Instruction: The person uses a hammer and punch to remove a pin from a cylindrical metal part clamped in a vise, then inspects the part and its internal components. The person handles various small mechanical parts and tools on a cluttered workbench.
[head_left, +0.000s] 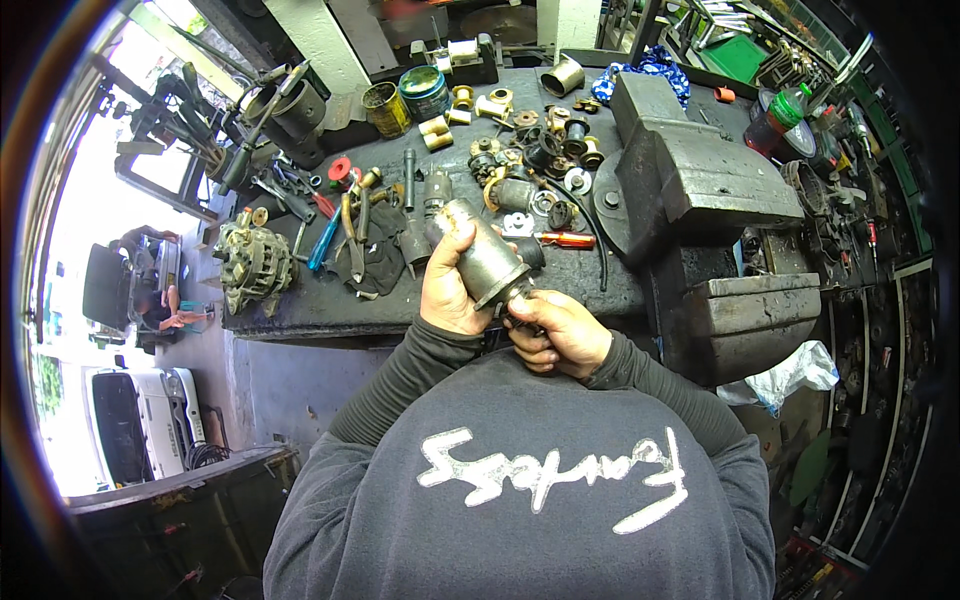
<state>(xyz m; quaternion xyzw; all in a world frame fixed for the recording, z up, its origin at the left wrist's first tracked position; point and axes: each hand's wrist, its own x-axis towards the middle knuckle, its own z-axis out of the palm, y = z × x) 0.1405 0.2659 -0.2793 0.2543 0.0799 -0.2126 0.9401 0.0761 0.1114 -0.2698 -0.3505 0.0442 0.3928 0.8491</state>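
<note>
From my remote seat I start at the surface's (300,312) left end, where one alternator (254,265) sits close to the front edge — a knock would send it off. Just right of it lies a dark rag (385,262) with pliers (350,235) on top; I count one of each.

My left hand (450,290) wraps the grey cylindrical motor housing (487,258), held in the air just above the front edge near the middle, tilted with its upper end away from me. My right hand (560,335) closes on the housing's lower end, fingers curled tight around it. I judge the metal greasy — if the left hand's hold slips while the right one twists, the housing could drop onto the edge or my lap.

Behind, one red-handled screwdriver (566,239) lies amid loose bushings and bearings I cannot count exactly. Two tins (425,92) stand at the back edge. At the right end, one big vise (700,180) stands; an elbow could catch it.
</note>
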